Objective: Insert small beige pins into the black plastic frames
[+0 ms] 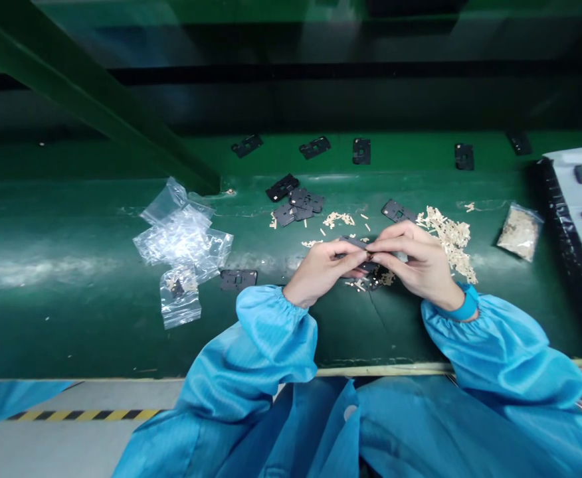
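My left hand [318, 272] and my right hand [410, 255] meet above the green workbench [72, 332], fingertips pinching a small dark plate-like frame [355, 243] from both sides. A small tan piece [369, 255] shows between my fingers, partly hidden. Beside my right hand lies a heap of beige scraps [450, 242], and more scraps [338, 219] are scattered ahead of my fingers. A similar dark frame [398, 211] lies just beyond my right hand. A blue band [465, 302] circles my right wrist.
Dark frames lie stacked [295, 206] behind my hands, with another [238, 279] to the left and a row [363, 151] along the far ledge. Crumpled clear bags [184, 242] lie left; a bag of beige pieces [519, 232] and a white sheet [580, 199] lie right.
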`<state>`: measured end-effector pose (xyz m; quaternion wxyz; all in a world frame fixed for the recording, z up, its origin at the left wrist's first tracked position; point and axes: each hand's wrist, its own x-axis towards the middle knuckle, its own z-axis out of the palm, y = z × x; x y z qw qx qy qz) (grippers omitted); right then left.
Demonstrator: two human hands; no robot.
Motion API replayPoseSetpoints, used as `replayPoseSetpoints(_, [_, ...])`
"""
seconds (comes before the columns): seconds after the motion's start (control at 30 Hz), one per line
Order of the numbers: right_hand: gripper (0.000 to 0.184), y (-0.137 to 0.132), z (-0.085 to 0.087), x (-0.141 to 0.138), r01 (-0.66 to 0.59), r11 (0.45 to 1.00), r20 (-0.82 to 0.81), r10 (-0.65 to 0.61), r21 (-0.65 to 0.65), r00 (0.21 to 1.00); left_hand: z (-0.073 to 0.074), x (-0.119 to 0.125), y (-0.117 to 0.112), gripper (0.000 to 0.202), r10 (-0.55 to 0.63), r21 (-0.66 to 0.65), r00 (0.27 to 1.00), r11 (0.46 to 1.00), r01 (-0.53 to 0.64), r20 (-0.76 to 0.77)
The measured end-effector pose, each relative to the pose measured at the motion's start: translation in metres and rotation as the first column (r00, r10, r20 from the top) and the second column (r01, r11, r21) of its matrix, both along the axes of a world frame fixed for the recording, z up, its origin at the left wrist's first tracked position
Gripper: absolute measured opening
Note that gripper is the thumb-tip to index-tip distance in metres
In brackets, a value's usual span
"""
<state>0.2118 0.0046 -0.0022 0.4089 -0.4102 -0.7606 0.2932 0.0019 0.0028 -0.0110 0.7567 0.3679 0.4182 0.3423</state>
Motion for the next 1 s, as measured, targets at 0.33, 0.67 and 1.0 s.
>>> replayPoseSetpoints(0.33, [0.025, 0.0003, -0.0019, 0.0013, 0.027, 0.999, 0.036, -0.026, -0.021, 0.999, 0.0033, 0.0008, -0.0015, 0.034, 0.003, 0.052, 1.0, 0.999, -0.002, -0.018])
replayPoseSetpoints(0.67, [0.032, -0.0001, -0.0026, 0.0028, 0.007, 1.0, 0.058, -0.008, 0.008, 0.998, 0.003, -0.0007, 0.0, 0.036, 0.008, 0.08, 0.997, 0.997, -0.002, -0.076])
replayPoseSetpoints(1.0, [0.035, 0.0019, -0.0034, 0.0037, 0.034, 0.998, 0.099, -0.04, 0.06, 0.994, -0.0023, -0.0018, -0.0001, 0.033, 0.03, 0.085, 0.994, 0.996, -0.022, -0.102])
